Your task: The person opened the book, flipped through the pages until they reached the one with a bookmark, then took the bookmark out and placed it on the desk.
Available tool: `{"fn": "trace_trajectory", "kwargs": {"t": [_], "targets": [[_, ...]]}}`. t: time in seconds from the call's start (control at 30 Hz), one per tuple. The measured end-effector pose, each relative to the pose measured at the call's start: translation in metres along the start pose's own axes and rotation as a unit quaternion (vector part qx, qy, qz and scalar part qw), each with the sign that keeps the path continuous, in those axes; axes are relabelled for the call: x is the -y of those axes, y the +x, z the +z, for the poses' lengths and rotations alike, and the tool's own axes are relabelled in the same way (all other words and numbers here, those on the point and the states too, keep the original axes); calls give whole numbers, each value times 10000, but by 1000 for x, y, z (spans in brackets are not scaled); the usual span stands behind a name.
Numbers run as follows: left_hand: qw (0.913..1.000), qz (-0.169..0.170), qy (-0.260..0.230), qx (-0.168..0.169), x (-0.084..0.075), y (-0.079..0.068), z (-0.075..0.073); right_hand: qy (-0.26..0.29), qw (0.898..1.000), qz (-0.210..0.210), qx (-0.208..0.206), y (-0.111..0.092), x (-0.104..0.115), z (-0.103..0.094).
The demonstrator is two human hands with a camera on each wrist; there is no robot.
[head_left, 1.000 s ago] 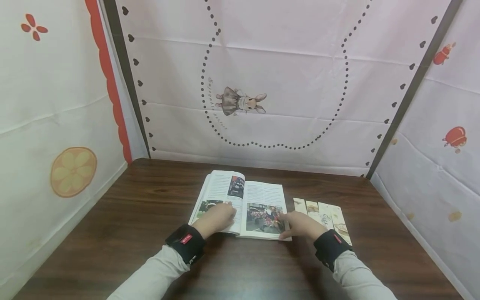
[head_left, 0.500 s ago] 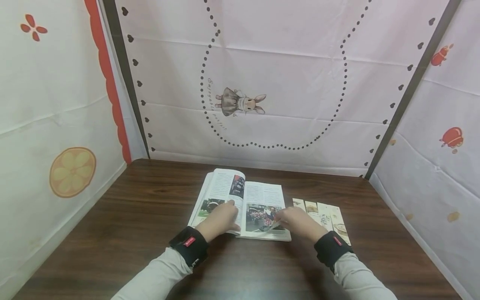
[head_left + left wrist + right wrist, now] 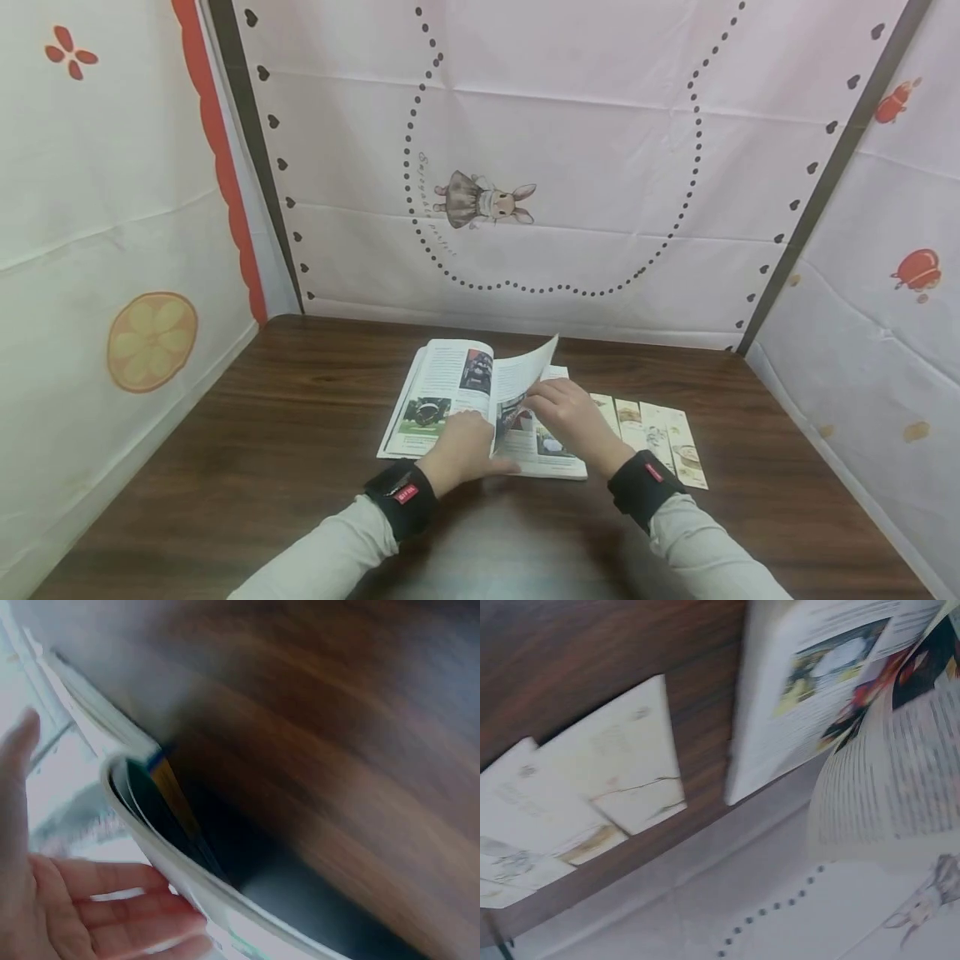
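Note:
An open book with printed text and colour photos lies on the dark wood table. Its right-hand page stands lifted and curved, and my right hand pinches its outer edge. Under that page, more text and another photo show. My left hand rests with its fingers on the left page beside the spine, its thumb stretched out over the lower edge. In the left wrist view, the fingers of the left hand lie nearly straight against the page. The right wrist view shows the raised page, but the right hand is out of frame there.
Several pale illustrated cards lie partly overlapped to the right of the book. The brown table spreads around it. Printed white cloth walls stand behind and at both sides.
My right hand has pinched the right-hand page, raised it and moved up and left with it. My left hand has shifted right towards the spine, its thumb spreading outward.

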State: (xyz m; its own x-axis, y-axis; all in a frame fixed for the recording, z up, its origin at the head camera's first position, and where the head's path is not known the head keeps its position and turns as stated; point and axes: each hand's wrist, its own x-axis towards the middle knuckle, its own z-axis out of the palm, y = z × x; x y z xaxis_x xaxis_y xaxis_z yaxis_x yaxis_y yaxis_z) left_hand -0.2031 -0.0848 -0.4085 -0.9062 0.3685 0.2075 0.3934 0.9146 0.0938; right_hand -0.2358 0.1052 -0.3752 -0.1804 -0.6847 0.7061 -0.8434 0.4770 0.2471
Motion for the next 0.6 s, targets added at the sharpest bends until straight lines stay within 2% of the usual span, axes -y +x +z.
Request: {"fn": "trace_trajectory", "kwargs": {"t": [0.17,0.3,0.43,0.53,0.6], "targets": [[9981,-182,220,-544,-9,2,2,367,9987,204,-299,1,4,5],[9967,-472,-143,-639,-8,1,1,399,9978,505,-173,-2,3,4],[9908,-782,-797,-759,-2,1,-3,424,9947,928,-137,-3,-1,1],[9784,-1174,-1468,-860,3,2,-7,553,9882,1428,65,-6,-3,-2],[9618,-1558,-2056,-916,7,1,-9,704,9785,1853,569,-10,-4,-4]]}}
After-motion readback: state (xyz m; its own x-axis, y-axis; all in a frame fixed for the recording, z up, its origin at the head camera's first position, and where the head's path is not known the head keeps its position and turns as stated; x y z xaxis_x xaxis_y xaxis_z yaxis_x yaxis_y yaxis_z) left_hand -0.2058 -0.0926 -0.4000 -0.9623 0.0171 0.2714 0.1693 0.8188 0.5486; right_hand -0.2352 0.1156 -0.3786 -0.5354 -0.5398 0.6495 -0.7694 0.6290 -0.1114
